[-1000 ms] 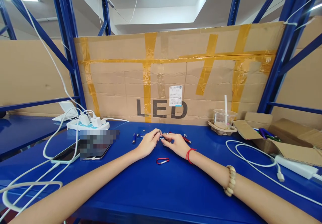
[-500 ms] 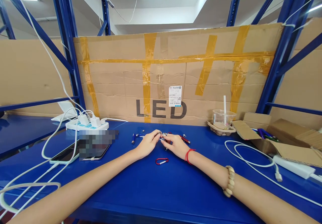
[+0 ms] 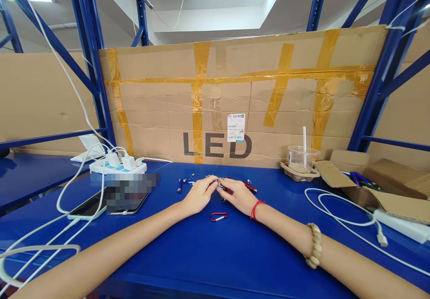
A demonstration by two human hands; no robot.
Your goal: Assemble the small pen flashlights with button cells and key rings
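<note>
Meeting beyond carabiner (image 3: 221, 218): my left hand (image 3: 200, 193), right hand (image 3: 240, 195); fingertips close at metal bit (image 3: 218, 183), whether clamped I cannot tell; steadiness advised.

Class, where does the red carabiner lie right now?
In the head view, the red carabiner lies midway across, on the blue tabletop, nearer the camera than the left hand and right hand.

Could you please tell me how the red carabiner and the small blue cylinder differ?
The carabiner is red with a silver-coloured bar, while the cylinder is mainly blue. The carabiner is a hollow loop; the cylinder has a compact tube shape. The carabiner sits nearer the person than the cylinder. Both rest on the blue table.
</note>
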